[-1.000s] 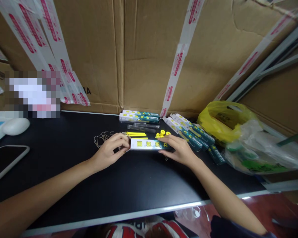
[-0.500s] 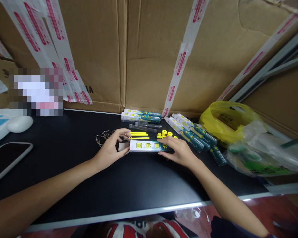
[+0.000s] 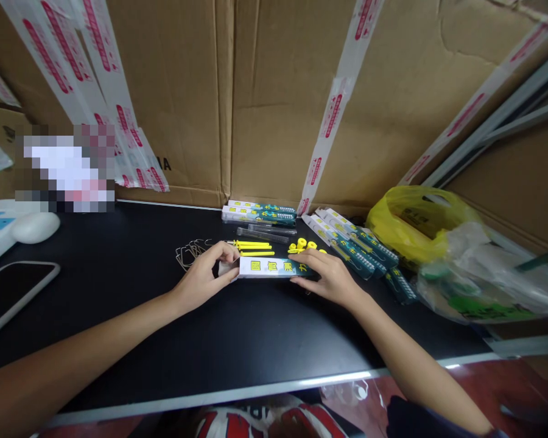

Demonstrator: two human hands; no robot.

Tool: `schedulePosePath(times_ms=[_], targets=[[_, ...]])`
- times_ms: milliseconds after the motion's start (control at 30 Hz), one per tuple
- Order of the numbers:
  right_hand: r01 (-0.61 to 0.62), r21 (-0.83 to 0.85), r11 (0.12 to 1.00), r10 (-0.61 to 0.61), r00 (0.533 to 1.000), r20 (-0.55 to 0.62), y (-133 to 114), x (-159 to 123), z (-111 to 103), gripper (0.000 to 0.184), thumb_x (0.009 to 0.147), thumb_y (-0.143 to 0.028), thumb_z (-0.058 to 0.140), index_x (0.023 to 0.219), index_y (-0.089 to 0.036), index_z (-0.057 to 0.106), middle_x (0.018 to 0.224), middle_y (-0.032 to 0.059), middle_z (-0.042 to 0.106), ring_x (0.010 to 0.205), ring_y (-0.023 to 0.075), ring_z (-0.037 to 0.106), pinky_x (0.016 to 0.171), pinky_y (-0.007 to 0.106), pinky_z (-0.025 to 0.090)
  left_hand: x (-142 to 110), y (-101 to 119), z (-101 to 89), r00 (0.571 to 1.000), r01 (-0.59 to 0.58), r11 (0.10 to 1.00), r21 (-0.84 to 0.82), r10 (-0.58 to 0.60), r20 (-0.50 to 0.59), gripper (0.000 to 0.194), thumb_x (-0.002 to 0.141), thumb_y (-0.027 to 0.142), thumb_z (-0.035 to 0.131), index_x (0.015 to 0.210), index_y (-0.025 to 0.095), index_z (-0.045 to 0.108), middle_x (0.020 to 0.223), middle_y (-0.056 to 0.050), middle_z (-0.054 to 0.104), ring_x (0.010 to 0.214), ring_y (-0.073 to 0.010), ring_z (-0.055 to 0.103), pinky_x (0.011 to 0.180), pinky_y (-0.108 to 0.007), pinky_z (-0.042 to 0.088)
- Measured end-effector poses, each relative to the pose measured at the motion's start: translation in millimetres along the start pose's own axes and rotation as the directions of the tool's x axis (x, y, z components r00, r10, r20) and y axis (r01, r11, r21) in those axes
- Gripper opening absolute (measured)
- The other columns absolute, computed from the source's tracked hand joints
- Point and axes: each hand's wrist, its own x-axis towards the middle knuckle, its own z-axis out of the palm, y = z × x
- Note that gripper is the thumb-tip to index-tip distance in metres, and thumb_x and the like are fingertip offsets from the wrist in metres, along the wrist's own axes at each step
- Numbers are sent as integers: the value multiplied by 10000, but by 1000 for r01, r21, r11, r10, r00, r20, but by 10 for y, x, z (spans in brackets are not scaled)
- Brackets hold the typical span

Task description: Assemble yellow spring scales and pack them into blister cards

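box point(image 3: 269, 267) is sitting around the middle of the desk point(image 3: 256, 344), roughly paralleling its front edge; right hand point(image 3: 331, 277) is holding the right end, left hand point(image 3: 205, 274) is curving around the left-end flap point(image 3: 228, 268), pinch unclear.

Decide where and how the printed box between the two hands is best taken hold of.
The printed box is best gripped, I judge, near its teal end, from the right, as the right hand does: thumb and fingers across its narrow width. It runs left to right, and the left hand is at its white end.
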Motion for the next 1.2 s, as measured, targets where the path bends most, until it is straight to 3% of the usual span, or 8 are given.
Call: schedulePosePath(times_ms=[67,167,333,433,733,967,1133,1200], targets=[[-9,2,1000,9,1000,-3,13,-4,1,377,879,-378,602,1204,-190,560,1108,99,674,992,207,663,828,314,551,-1,9,-14,999,-29,1000,-1,29,30,43,884,182,489,851,191,462,966,-41,559,930,-163,529,827,-292,396],[-15,1,1000,15,1000,-6,24,-10,-1,375,881,-375,600,1207,-196,552,1111,95,673,992,207,662,843,320,548,-1,18,-36,992,-93,995,-28,95,82,130,936,218,386,921,183,510,1025,-68,555,1007,-189,515,906,-334,375],[1,15,1000,0,1000,-20,12,-17,-17,378,878,-365,607,1209,-192,551,1115,97,672,991,204,662,843,317,546,-8,-5,-49,984,-153,988,-19,154,91,129,876,230,512,994,178,512,1083,-82,543,1067,-214,498,948,-347,365],[12,16,1000,-12,1000,-24,2,-14,-21,385,877,-365,609,1208,-178,554,1103,107,674,973,206,666,825,316,550,-8,-14,-44,986,-156,988,-10,157,60,80,890,190,482,955,177,528,1034,-72,555,1022,-195,517,920,-331,380],[10,14,1000,-10,1000,-8,-10,-4,-6,382,879,-376,603,1204,-179,561,1097,111,676,969,209,667,796,312,552,-14,-48,10,1000,23,995,-102,-21,21,69,881,210,520,945,195,499,1014,-44,549,946,-159,547,803,-274,434],[1,0,1000,-1,1000,-1,-29,5,-4,377,879,-375,603,1196,-173,570,1093,110,674,963,209,668,789,309,552,-34,-20,-9,988,143,990,15,-144,48,131,877,283,526,968,196,489,942,-16,539,744,-117,547,618,-225,423],[-3,-7,1000,3,1000,-3,-26,3,-5,376,881,-382,597,1201,-186,569,1096,107,674,965,205,669,797,308,552,-60,-6,-20,993,97,982,164,-106,52,106,896,299,489,885,197,463,772,23,517,652,-106,506,615,-242,417],[-4,-2,1000,4,1000,0,-27,1,-4,375,881,-376,598,1205,-191,567,1093,106,674,963,205,669,793,306,552,-59,11,-11,989,115,986,123,-125,76,114,906,305,469,885,194,486,752,18,517,638,-108,506,583,-236,427]])
